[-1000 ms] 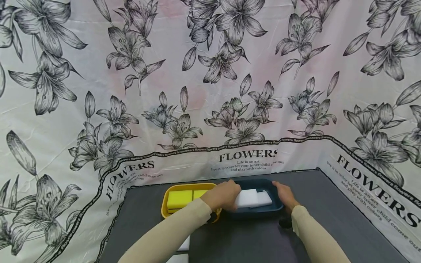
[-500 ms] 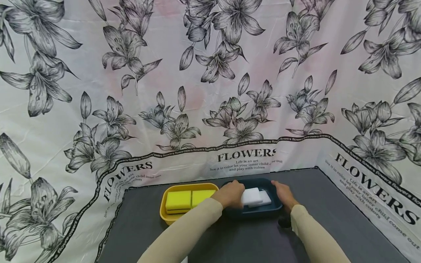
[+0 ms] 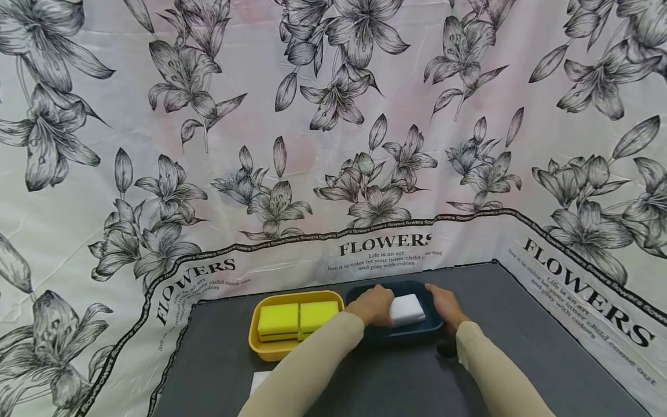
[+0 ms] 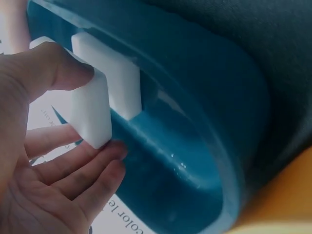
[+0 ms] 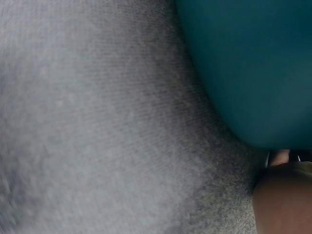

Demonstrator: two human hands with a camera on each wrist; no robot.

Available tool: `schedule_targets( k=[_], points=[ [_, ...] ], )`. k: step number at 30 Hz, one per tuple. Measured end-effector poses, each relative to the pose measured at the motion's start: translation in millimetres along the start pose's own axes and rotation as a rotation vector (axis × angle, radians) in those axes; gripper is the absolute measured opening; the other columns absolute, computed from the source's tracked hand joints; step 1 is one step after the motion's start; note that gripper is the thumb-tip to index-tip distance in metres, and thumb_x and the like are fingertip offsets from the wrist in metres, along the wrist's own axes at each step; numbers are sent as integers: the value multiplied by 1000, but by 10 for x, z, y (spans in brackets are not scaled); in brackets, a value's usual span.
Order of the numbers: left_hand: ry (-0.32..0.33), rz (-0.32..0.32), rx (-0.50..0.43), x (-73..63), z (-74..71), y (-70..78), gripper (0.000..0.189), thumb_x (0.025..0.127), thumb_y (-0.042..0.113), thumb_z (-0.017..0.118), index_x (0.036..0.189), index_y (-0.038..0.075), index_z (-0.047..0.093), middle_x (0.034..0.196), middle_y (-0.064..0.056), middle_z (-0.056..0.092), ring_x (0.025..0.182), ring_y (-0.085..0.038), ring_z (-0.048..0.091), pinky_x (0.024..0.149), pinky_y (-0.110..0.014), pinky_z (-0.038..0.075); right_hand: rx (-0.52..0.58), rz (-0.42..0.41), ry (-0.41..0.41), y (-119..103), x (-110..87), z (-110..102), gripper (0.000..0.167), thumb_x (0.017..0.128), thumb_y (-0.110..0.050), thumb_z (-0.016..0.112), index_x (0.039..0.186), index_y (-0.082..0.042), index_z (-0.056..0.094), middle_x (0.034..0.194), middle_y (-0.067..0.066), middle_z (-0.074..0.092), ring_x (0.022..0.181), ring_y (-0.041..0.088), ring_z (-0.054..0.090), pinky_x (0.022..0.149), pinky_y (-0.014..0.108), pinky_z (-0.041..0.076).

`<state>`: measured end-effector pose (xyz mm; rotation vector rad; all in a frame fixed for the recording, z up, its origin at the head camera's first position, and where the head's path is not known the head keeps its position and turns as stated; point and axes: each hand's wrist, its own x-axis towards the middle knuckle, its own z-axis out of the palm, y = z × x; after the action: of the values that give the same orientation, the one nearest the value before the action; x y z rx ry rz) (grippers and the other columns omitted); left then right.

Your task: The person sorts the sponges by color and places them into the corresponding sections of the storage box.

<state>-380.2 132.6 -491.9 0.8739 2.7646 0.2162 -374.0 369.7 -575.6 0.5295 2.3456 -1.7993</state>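
White block [image 4: 94,114] pinched in my left grip [image 3: 373,305], so gently now, while my right grip [image 3: 448,307], closure unclear, should brace the blue tub [image 4: 214,73]!

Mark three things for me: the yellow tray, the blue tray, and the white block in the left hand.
Yellow tray [image 3: 271,350]: head view, on its front wall.
Blue tray [image 3: 402,335]: head view, on its front wall.
Held white block [image 4: 92,113]: left wrist view, on its exposed face.

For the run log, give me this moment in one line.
Left hand: pinches white rectangular foam block | right hand: touches blue oval plastic tub
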Motion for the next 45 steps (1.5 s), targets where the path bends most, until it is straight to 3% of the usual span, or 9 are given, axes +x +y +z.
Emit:
schedule_targets(
  k=[9,16,23,29,38,45],
  points=[
    [13,-26,7,3,35,73,40,90,30,93,124,17,77,107,2,75,85,-13,65,85,-32,60,-25,-7,-4,-65,-9,83,81,116,-55,35,170,4,25,178,33,14,163,54,18,132,71,17],
    [15,-7,52,40,93,67,34,92,31,92,118,14,78,101,1,76,80,-10,65,77,-29,59,-86,-129,-27,-85,-36,128,67,119,-41,28,170,4,31,179,28,19,166,50,15,134,67,15],
    [45,21,56,99,192,32,26,95,29,88,112,13,79,95,2,75,76,-9,64,72,-28,56,-64,-101,-10,-103,4,159,71,118,-45,37,169,5,33,179,29,21,165,50,18,134,66,18],
    [60,20,49,66,150,41,27,95,30,88,113,13,78,97,2,76,78,-9,64,75,-27,57,-59,-104,-9,-124,-16,135,71,118,-44,35,169,6,31,179,29,20,166,50,17,134,66,17],
    [98,75,79,-2,85,-7,37,95,38,86,119,13,73,108,0,74,89,-11,64,83,-27,59,-65,-97,-11,-85,-20,60,74,117,-48,34,170,5,29,179,30,17,166,51,15,134,67,15],
    [101,118,92,-208,-18,-71,32,97,33,84,119,13,73,110,0,74,89,-10,62,79,-26,58,-67,-74,-16,-42,-45,6,77,117,-50,34,170,6,26,179,31,14,166,53,13,133,69,14]
  ],
)
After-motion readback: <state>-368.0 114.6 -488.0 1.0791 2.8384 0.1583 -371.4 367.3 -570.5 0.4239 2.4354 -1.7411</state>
